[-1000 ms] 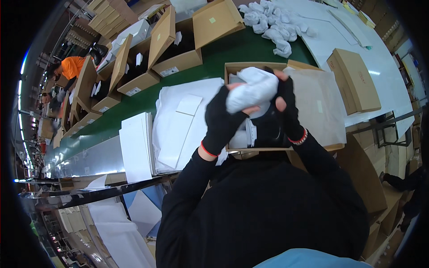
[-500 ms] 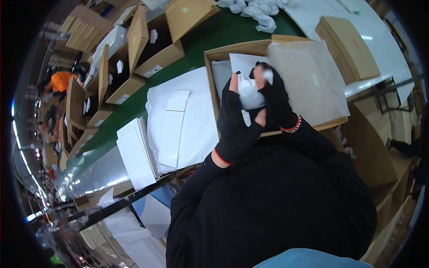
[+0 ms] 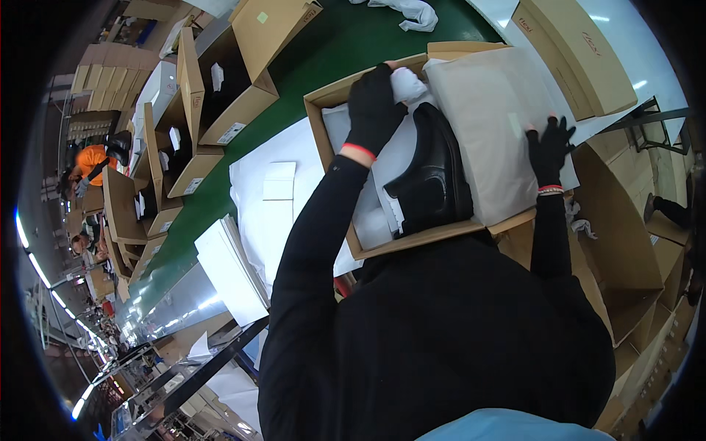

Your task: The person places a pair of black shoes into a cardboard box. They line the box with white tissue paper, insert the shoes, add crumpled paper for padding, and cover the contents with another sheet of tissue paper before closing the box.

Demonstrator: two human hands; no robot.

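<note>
A black ankle boot lies in an open cardboard shoe box, with white paper along its side. My left hand, in a black fingerless glove, is at the box's far end, closed on a wad of white tissue paper. Its fingertips are partly hidden behind the wad. My right hand, gloved the same way, is spread open at the right edge of the pale wrapping paper that covers the folded-back lid side. It holds nothing.
Several open shoe boxes stand at left on the green table. White sheets are stacked left of my box. A closed box lies at the far right, and crumpled paper beyond. A person in orange is far left.
My hands have moved apart: the left carried the paper wad to the box's far end, and the right went out to the right. The boot now shows fully.
</note>
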